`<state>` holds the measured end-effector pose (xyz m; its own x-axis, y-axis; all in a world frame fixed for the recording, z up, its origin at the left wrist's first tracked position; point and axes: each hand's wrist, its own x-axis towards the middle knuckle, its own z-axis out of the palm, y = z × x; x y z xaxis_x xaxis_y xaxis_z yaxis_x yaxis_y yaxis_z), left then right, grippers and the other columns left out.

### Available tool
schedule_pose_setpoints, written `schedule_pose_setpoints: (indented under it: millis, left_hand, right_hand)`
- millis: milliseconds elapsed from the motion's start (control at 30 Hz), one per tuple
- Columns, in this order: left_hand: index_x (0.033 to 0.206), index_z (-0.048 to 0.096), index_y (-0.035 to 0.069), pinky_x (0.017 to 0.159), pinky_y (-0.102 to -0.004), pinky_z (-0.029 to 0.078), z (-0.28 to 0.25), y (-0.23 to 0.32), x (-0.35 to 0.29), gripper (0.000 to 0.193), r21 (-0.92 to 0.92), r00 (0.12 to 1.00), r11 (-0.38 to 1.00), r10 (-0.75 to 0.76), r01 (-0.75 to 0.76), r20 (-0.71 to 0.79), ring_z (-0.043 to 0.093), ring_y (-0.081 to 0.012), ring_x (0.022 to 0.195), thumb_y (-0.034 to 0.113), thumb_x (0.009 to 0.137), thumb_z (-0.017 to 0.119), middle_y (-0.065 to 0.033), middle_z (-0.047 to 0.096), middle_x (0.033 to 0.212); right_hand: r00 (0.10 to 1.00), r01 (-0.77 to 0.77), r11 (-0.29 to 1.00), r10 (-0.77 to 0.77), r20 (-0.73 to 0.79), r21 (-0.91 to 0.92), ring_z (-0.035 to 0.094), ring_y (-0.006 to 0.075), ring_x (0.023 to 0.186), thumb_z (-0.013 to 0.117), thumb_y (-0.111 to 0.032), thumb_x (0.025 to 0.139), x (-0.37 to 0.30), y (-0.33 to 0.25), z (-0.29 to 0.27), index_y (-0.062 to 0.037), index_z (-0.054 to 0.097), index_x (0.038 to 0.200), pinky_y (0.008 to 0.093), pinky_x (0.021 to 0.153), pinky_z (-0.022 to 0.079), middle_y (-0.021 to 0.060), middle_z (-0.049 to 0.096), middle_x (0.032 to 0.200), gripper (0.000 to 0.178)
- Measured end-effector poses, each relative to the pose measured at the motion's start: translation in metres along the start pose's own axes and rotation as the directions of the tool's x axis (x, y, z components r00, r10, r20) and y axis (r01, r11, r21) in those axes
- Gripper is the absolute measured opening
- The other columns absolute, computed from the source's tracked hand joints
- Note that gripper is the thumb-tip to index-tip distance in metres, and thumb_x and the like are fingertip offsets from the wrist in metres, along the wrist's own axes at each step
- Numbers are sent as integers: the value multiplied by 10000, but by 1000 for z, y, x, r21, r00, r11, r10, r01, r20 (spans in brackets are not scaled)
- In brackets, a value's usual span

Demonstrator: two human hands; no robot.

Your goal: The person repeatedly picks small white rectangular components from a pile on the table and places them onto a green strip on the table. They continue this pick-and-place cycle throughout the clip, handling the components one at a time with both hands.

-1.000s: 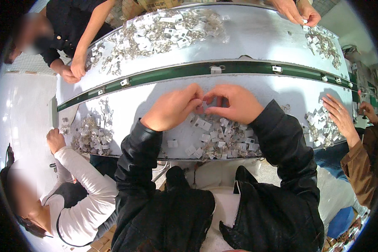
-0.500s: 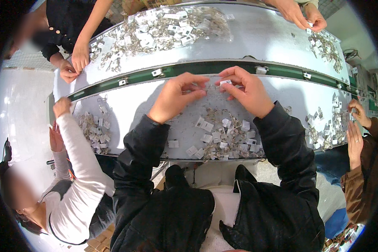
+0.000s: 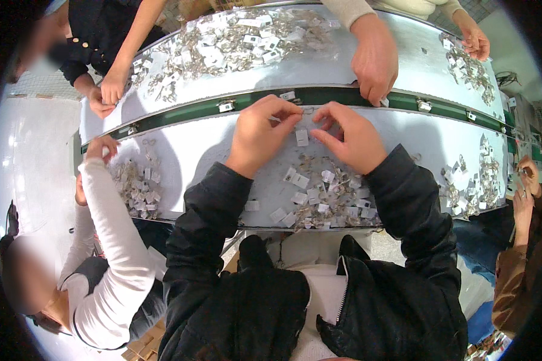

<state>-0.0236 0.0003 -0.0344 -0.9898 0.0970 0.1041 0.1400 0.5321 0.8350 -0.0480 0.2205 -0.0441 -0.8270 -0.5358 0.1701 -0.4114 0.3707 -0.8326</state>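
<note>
My left hand [image 3: 264,133] is closed in a pinch, thumb and forefinger gripping a small metal ring [image 3: 308,111]. Just right of the ring is my right hand [image 3: 354,137], its fingers curved and apart, with nothing visible between thumb and fingertips. Below the ring, between both hands, is a small white rectangular tag [image 3: 302,138]; whether it hangs from the ring or lies on the table I cannot tell. Nearer me lies a pile of white tags with metal rings [image 3: 325,194].
A green conveyor belt [image 3: 337,96] carrying spaced white tags crosses beyond my hands. Past it lies a large heap of tags [image 3: 235,45]. A co-worker's hand [image 3: 374,63] reaches to the belt. Other workers' piles sit left [image 3: 140,186] and right [image 3: 473,183].
The white tag left my right fingers and now shows between my hands. My left hand has closed on the ring. Across the belt, a co-worker's hand has reached in. The belt's tags have shifted.
</note>
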Motion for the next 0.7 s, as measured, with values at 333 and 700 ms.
schedule_pose_setpoints:
  millis: [333,700]
  left_hand:
    - [1029,722,0,747,-258,582,-4,-5,0,91,-493,967,833,-244,249,77,705,-102,811,35,945,718,-35,740,960]
    - [1048,748,36,757,-320,559,-5,-1,-2,171,126,975,982,111,-137,195,695,-234,861,59,878,752,-99,701,975]
  right_hand:
    - [966,-245,869,254,37,429,672,121,839,723,-105,938,3,4,-5,-23,728,1172,280,691,547,74,727,1028,248]
    - [974,215,970,-221,-44,-115,676,297,868,794,-138,830,4,9,-1,-59,709,978,371,763,556,102,655,969,188]
